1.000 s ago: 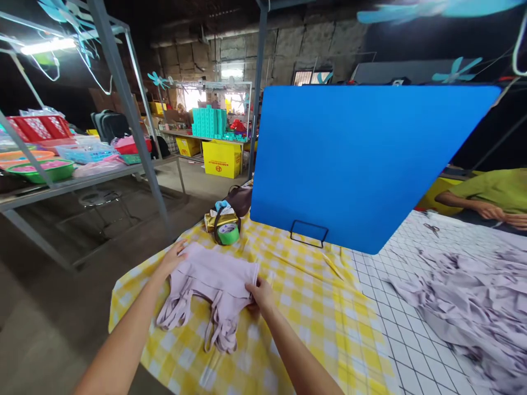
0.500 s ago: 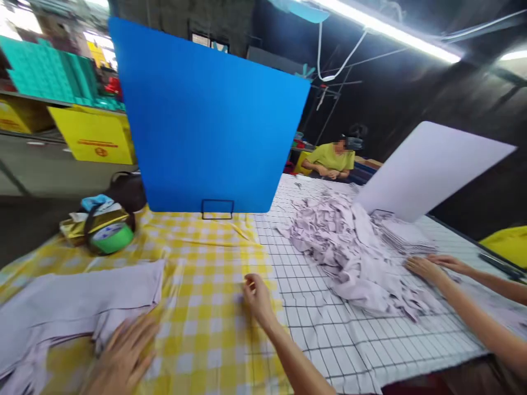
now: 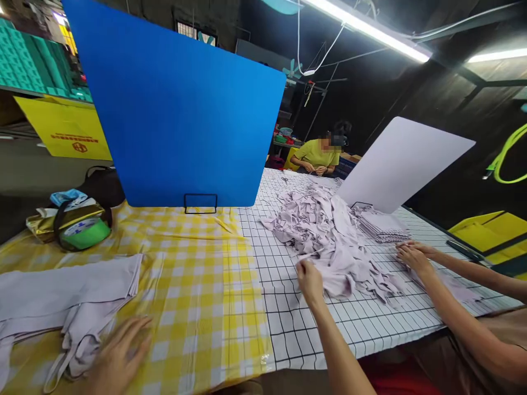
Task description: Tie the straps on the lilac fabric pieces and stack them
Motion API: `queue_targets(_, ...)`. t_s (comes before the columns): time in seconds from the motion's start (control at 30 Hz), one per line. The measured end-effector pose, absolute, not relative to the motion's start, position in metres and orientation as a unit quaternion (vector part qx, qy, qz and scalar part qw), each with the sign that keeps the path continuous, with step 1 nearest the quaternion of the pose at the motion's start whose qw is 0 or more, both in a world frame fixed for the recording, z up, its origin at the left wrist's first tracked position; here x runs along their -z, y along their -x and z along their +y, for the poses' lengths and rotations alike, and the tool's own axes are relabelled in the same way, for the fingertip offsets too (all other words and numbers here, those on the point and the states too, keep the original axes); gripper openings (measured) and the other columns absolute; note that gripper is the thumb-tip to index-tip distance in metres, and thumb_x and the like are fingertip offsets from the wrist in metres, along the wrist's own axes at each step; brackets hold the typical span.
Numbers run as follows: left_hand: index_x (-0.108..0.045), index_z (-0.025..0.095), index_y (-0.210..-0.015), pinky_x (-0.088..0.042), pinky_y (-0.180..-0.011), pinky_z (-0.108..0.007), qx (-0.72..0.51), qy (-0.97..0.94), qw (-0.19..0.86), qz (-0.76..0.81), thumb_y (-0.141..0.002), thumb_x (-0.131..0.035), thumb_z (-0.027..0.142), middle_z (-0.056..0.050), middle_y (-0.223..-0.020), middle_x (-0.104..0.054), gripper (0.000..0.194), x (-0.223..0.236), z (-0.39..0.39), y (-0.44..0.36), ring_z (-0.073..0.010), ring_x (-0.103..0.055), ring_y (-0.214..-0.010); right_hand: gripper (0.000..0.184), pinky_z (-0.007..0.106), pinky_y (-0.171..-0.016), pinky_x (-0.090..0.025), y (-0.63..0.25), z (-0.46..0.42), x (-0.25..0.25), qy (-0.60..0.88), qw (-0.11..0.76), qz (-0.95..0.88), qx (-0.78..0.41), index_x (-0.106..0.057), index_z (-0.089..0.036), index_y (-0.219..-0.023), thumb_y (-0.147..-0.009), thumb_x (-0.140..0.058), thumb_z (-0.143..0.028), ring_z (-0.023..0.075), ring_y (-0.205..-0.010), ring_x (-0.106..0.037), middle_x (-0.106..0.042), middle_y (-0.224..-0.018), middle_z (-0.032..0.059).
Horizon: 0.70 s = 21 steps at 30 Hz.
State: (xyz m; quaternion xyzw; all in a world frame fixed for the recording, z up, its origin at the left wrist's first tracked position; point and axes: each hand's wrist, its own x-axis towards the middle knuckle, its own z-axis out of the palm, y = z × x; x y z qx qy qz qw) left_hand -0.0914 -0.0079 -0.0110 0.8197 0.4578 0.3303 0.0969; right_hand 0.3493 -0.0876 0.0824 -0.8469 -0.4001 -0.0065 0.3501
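My right hand (image 3: 310,282) reaches over the white grid-patterned cloth to the near left edge of a heap of pale lilac fabric pieces (image 3: 329,219). Its fingers are pinched together on a fabric piece (image 3: 331,277) there. Low on the left, my left hand (image 3: 119,356) is slightly blurred, palm down over the yellow checked cloth (image 3: 193,285), fingers stretched out. It is beside a layered stack of pale lilac fabric (image 3: 74,291), close to a narrow loop of the same fabric at the stack's near edge.
A blue board (image 3: 177,120) stands upright behind the yellow cloth, a white board (image 3: 399,170) further right. A green tape roll (image 3: 86,233) lies at left. At right, a co-worker's hands (image 3: 414,258) work beside a neat fabric stack (image 3: 382,225). Another person (image 3: 319,153) sits at the far end.
My right hand has moved right, from above the yellow checked cloth to the fabric heap, and is now at its edge. The view has turned right. My left hand stays beside the stack.
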Motion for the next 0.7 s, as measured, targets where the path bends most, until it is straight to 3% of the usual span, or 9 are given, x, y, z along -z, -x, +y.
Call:
queue_targets(0.1,-0.054,0.023,-0.113,-0.05,-0.084,-0.034,-0.319,-0.781,0.296,0.448,-0.076,-0.05,0.038,-0.006,-0.107,-0.064,0.04,-0.001,-0.022,0.036,-0.0209,-0.061,-0.096,0.022,0.026,-0.063,-0.041,-0.269,-0.072,-0.082,0.768,0.375,-0.517,-0.043,-0.057,-0.019,-0.074,-0.085,-0.041,-0.029,0.0156,-0.064,-0.054,-0.06,-0.07,0.0031)
queue_targets(0.2,-0.045,0.018,-0.125,-0.044,-0.094,-0.037,-0.332,-0.744,0.411,0.408,-0.068,-0.058,0.034,-0.011,-0.125,-0.054,0.061,-0.005,-0.031,-0.007,-0.0235,-0.053,-0.113,0.02,0.021,-0.059,-0.041,-0.186,-0.072,-0.084,0.673,0.378,-0.625,-0.115,-0.058,-0.021,-0.07,-0.085,-0.045,-0.026,0.0126,-0.06,-0.053,-0.057,-0.064,-0.0013)
queue_targets(0.23,-0.048,0.018,-0.123,-0.041,-0.098,-0.039,-0.335,-0.733,0.436,0.401,-0.065,-0.061,0.033,-0.012,-0.125,-0.054,0.061,-0.005,-0.032,-0.015,-0.0249,-0.051,-0.115,0.014,0.022,-0.062,-0.042,-0.166,-0.075,-0.085,0.612,0.367,-0.684,-0.155,-0.06,-0.021,-0.076,-0.083,-0.048,-0.021,0.0133,-0.067,-0.056,-0.06,-0.072,-0.0002)
queue_targets(0.33,-0.06,0.018,-0.109,-0.037,-0.101,-0.041,-0.324,-0.712,0.469,0.409,-0.069,-0.057,0.033,-0.011,-0.114,-0.061,0.044,-0.006,-0.03,-0.017,-0.0258,-0.053,-0.112,0.021,0.027,-0.078,-0.044,-0.145,-0.085,-0.082,0.536,0.33,-0.746,-0.217,-0.061,-0.023,-0.097,-0.079,-0.053,-0.014,0.0172,-0.09,-0.057,-0.062,-0.097,0.0037)
queue_targets(0.43,-0.066,0.019,-0.097,-0.039,-0.098,-0.039,-0.318,-0.701,0.46,0.442,-0.075,-0.051,0.035,-0.009,-0.109,-0.064,0.031,-0.014,-0.024,0.001,-0.0252,-0.054,-0.11,0.023,0.032,-0.083,-0.044,-0.174,-0.088,-0.071,0.619,0.339,-0.68,-0.198,-0.06,-0.021,-0.102,-0.082,-0.049,-0.014,0.0198,-0.095,-0.056,-0.061,-0.1,0.0066)
queue_targets(0.6,-0.064,0.017,-0.096,-0.046,-0.083,-0.033,-0.34,-0.666,0.481,0.458,-0.08,-0.045,0.044,-0.008,-0.095,-0.067,0.037,-0.034,-0.016,0.016,-0.0226,-0.061,-0.09,0.026,0.037,-0.083,-0.045,-0.22,-0.088,-0.049,0.699,0.254,-0.651,-0.147,-0.06,-0.022,-0.103,-0.08,-0.053,-0.014,0.0233,-0.097,-0.054,-0.059,-0.104,0.0081)
queue_targets(0.7,-0.065,0.016,-0.084,-0.046,-0.077,-0.031,-0.338,-0.652,0.5,0.459,-0.08,-0.042,0.05,-0.006,-0.083,-0.067,0.041,-0.046,-0.012,0.023,-0.021,-0.06,-0.079,0.02,0.038,-0.082,-0.045,-0.22,-0.09,-0.04,0.687,0.183,-0.696,-0.104,-0.063,-0.023,-0.092,-0.077,-0.056,-0.012,0.0245,-0.097,-0.053,-0.059,-0.106,0.0078)
